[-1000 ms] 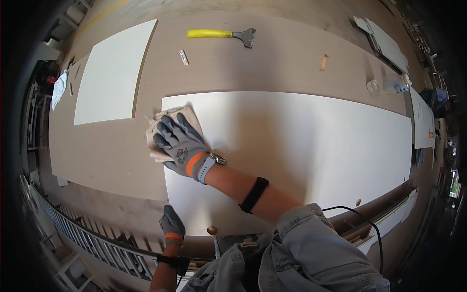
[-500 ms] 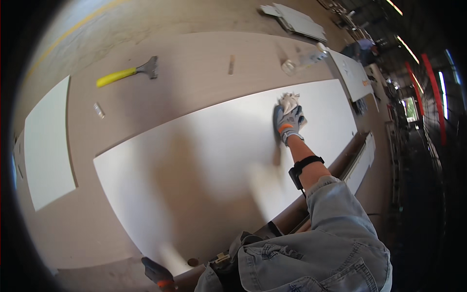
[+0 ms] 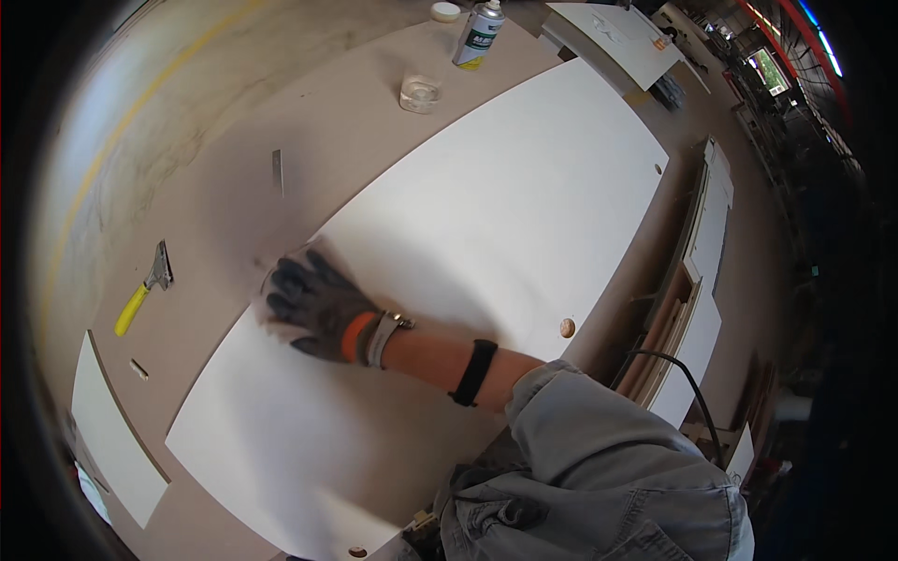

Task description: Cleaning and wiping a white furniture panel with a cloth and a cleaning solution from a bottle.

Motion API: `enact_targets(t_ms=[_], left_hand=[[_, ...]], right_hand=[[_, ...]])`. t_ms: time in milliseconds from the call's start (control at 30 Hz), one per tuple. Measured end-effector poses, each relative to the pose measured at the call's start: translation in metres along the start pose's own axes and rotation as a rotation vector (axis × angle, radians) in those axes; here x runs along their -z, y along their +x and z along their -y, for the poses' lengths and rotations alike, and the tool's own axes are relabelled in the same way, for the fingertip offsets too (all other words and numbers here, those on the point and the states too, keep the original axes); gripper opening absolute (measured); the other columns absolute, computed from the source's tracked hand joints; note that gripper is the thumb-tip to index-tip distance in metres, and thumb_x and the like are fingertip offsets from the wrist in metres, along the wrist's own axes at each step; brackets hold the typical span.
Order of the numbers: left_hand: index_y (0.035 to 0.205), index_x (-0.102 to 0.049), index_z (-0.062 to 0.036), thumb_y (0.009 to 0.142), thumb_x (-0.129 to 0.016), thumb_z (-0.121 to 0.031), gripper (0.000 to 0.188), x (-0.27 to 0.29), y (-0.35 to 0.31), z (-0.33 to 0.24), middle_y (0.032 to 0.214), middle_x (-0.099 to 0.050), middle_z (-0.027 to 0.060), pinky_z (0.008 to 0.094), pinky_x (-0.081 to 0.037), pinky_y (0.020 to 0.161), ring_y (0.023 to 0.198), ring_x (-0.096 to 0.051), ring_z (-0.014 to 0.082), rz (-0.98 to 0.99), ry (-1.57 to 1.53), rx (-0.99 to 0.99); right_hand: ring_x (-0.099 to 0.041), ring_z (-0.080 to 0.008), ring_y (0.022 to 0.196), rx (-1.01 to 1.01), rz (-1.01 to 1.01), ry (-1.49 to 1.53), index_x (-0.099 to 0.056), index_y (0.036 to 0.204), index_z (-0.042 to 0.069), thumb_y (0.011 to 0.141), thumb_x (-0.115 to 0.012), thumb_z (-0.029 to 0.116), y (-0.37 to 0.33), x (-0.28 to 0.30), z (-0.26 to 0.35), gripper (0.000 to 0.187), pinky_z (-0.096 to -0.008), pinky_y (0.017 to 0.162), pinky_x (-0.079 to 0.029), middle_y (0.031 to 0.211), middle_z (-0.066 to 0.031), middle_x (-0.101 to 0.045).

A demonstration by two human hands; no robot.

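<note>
A large white panel [image 3: 524, 178] with round holes near its edges lies on the brownish table. My right hand [image 3: 323, 304], in a grey and black glove with an orange cuff, presses a crumpled light cloth [image 3: 267, 323] against the panel's far edge. The cloth is smeared by motion and mostly hidden under the fingers. My left hand is out of view. Beyond the panel, to the left, lies a scraper [image 3: 145, 292] with a yellow handle and a metal head.
A spray can [image 3: 479, 35] and a clear plastic container [image 3: 420, 94] stand at the far side. A thin metal strip [image 3: 277, 172] and a small pale piece [image 3: 138, 369] lie on the table [image 3: 224, 234]. A smaller white panel [image 3: 114, 430] is at left; stacked boards [image 3: 687, 309] are at right.
My right hand has swept the cloth leftward along the panel to its far edge. The view has turned, and my left hand has dropped out of sight at the lower edge.
</note>
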State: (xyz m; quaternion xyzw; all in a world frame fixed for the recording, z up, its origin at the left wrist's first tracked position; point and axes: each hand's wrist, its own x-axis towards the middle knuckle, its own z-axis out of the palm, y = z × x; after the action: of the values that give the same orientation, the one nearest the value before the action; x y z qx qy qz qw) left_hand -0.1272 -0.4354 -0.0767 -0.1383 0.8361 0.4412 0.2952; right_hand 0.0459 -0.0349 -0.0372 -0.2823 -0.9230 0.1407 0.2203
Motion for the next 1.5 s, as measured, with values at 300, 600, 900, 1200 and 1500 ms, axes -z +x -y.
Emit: enact_targets(t_ms=[300,600,900,1200,1500], left_hand=[[0.141,-0.032,-0.0107,0.085,-0.028,-0.072,0.083,-0.058,-0.067,0.021,0.144,-0.033,0.009,0.0512,-0.025,0.105,0.13,-0.031,0.0296,-0.11,-0.398,0.176],[0.147,-0.024,-0.0167,0.08,-0.026,-0.078,0.091,-0.068,-0.091,0.026,0.153,-0.024,0.0053,0.055,-0.017,0.111,0.138,-0.021,0.0306,-0.111,-0.833,0.283],[0.139,-0.04,-0.0121,0.08,-0.026,-0.078,0.09,-0.066,-0.074,0.059,0.143,-0.04,0.0099,0.053,-0.031,0.105,0.128,-0.037,0.0335,-0.024,-0.748,0.046],[0.131,-0.042,-0.0174,0.082,-0.042,-0.074,0.076,-0.068,-0.088,0.062,0.13,-0.047,0.0051,0.0488,-0.044,0.092,0.116,-0.045,0.0262,0.256,-0.834,0.043],[0.14,-0.034,-0.0164,0.087,-0.038,-0.07,0.076,-0.079,-0.083,0.083,0.137,-0.045,0.0097,0.0485,-0.048,0.091,0.123,-0.045,0.0285,0.282,-0.871,-0.039]], right_hand=[[-0.031,-0.0367,0.134,-1.009,-0.196,-0.78,-0.034,0.141,0.006,0.092,-0.046,0.039,-0.325,0.237,-0.383,0.06,-0.0429,0.112,-0.02,0.142,-0.0216,-0.036],[-0.016,-0.0362,0.142,-0.804,0.03,-0.658,-0.033,0.144,0.013,0.092,-0.043,0.045,-0.327,0.24,-0.347,0.062,-0.0476,0.116,-0.008,0.15,-0.0181,-0.026],[-0.025,-0.0314,0.138,-0.009,0.234,0.15,-0.053,0.122,0.011,0.082,-0.057,0.043,-0.184,0.095,-0.051,0.052,-0.0528,0.114,-0.012,0.138,-0.0142,-0.04],[-0.022,-0.0349,0.14,0.268,0.42,0.124,-0.047,0.133,0.009,0.084,-0.054,0.046,-0.233,0.059,0.065,0.061,-0.0529,0.116,-0.009,0.145,-0.0166,-0.035],[-0.018,-0.0381,0.14,-0.476,0.146,-0.546,-0.032,0.145,0.008,0.092,-0.044,0.042,-0.268,0.116,-0.077,0.064,-0.05,0.115,-0.008,0.15,-0.0213,-0.025]])
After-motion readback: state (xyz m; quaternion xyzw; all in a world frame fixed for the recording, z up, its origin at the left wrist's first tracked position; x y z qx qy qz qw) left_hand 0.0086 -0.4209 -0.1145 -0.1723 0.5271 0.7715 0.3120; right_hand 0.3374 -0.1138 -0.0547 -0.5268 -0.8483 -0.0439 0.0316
